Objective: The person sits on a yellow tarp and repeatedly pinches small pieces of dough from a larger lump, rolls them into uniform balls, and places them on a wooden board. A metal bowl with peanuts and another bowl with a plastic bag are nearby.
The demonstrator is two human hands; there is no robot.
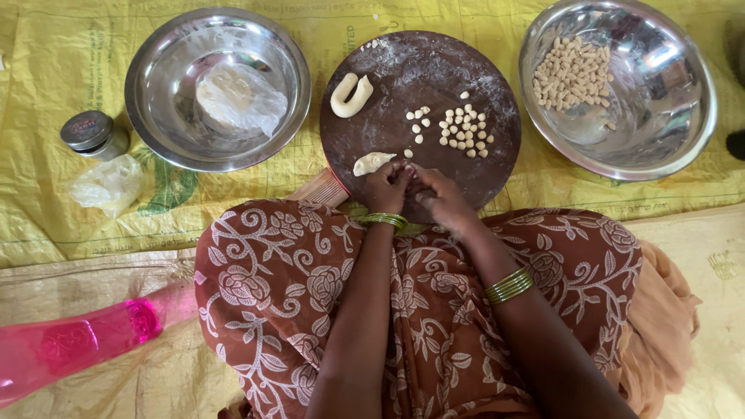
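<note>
She sits cross-legged on a yellow sheet (46, 209) with a round dark board (434, 70) before her knees; both hands meet at its near edge. The left hand (386, 186) is curled, fingertips pinched inward; the right hand (438, 194) is curled against it, fingers narrow and bunched. Something small seems to be worked between the two sets of fingertips, though the fingers hide it, so I cannot tell for sure what either one holds.

The dough is close by: a flattened lump (372, 163) lies on the board just beside the left hand; a bent roll (351, 95) lies at the far left of the board; a scatter of small pellets (458, 128) sits in the middle, well apart from the roll. A right bowl (683, 132) holds a heap of similar pellets; a left bowl (155, 116) holds a crumpled clear bag; a small jar (95, 133) and a pink bottle (70, 341) stand off to the left.

To my eye the work is pinching off and shaping little bits; done well, each pinch should match the pellets already laid out in size; the fingertips should roll lightly rather than squash; the floured board should keep finished bits apart so none stick together.
</note>
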